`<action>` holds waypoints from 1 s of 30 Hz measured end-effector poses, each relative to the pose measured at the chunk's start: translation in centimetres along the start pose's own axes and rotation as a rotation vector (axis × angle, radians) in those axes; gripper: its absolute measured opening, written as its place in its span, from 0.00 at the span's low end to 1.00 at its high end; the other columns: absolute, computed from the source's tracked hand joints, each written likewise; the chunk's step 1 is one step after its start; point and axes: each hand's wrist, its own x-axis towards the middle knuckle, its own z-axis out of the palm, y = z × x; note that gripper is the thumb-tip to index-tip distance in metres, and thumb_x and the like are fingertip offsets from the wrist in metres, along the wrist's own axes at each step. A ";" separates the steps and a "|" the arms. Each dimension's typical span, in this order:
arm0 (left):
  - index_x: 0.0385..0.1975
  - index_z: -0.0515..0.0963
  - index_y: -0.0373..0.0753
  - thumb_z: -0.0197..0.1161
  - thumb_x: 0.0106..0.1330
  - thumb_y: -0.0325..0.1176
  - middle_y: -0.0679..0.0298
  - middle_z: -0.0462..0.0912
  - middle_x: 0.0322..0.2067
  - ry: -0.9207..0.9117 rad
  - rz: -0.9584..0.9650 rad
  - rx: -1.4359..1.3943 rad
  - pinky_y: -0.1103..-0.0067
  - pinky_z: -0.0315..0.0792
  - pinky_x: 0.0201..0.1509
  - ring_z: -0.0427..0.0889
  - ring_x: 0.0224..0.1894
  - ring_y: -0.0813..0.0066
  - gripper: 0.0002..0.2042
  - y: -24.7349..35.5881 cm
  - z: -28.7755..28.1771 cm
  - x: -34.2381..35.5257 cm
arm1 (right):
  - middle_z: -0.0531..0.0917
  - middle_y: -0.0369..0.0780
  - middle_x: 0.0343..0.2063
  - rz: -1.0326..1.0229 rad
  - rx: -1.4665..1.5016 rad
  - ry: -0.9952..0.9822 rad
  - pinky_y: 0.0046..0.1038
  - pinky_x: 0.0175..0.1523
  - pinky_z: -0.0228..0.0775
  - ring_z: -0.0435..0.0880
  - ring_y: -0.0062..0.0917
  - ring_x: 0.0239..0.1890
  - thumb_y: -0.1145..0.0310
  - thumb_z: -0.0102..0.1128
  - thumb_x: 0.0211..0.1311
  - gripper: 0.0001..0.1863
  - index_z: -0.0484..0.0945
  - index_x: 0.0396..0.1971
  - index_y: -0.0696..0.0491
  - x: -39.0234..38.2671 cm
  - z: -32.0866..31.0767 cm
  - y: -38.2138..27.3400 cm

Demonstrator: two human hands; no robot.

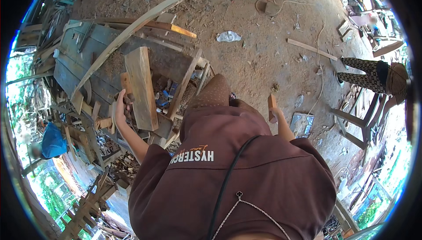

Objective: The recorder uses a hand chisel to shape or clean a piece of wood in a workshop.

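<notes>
My left hand (121,109) is raised at the near side of a wooden workbench (99,42), its fingers apart. Just beyond the fingertips is a small brown wooden block (126,82); whether they touch it I cannot tell. A thick wooden board (141,88) lies slanted on the bench, right of that hand. Out to my right, my right hand (276,114) is closed round a small orange-brown wooden block (271,102), which sticks up past the fingers. A long curved strip of wood (127,33) crosses the bench.
Blue items (166,94) lie in an open part of the bench. On the dirt floor are a pale flattened wrapper (228,36), a wooden stick (312,49) and a cord (323,77). Another person (373,75) stands at far right beside a wooden frame (358,123). A blue bag (53,140) hangs at left.
</notes>
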 end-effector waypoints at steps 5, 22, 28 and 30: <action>0.21 0.75 0.40 0.65 0.56 0.54 0.69 0.72 0.12 -0.102 0.021 -0.003 0.84 0.60 0.19 0.66 0.13 0.83 0.21 4.1 7.2 2.1 | 0.83 0.47 0.38 -0.203 -0.204 -0.194 0.39 0.44 0.75 0.83 0.37 0.39 0.53 0.65 0.46 0.27 0.80 0.42 0.59 0.9 1.5 -2.0; 0.23 0.78 0.30 0.66 0.55 0.45 0.60 0.77 0.15 -0.158 0.153 0.311 0.73 0.67 0.19 0.75 0.14 0.73 0.19 27.1 23.8 17.5 | 0.84 0.47 0.36 -0.096 -0.202 0.015 0.36 0.43 0.75 0.84 0.35 0.38 0.49 0.66 0.46 0.29 0.81 0.40 0.59 7.1 -19.9 -31.4; 0.24 0.78 0.28 0.66 0.55 0.47 0.58 0.79 0.17 -0.192 0.228 0.376 0.67 0.69 0.25 0.79 0.19 0.62 0.21 34.8 31.4 24.7 | 0.83 0.48 0.42 -0.118 -0.108 0.097 0.36 0.44 0.75 0.83 0.37 0.44 0.43 0.63 0.49 0.33 0.79 0.45 0.58 9.4 -25.2 -44.1; 0.23 0.77 0.29 0.65 0.55 0.48 0.62 0.77 0.16 -0.234 0.285 0.492 0.72 0.66 0.21 0.76 0.17 0.73 0.22 36.3 34.8 27.6 | 0.83 0.48 0.42 -0.131 -0.139 0.085 0.36 0.44 0.75 0.83 0.37 0.45 0.43 0.63 0.49 0.33 0.79 0.45 0.58 10.8 -26.2 -47.0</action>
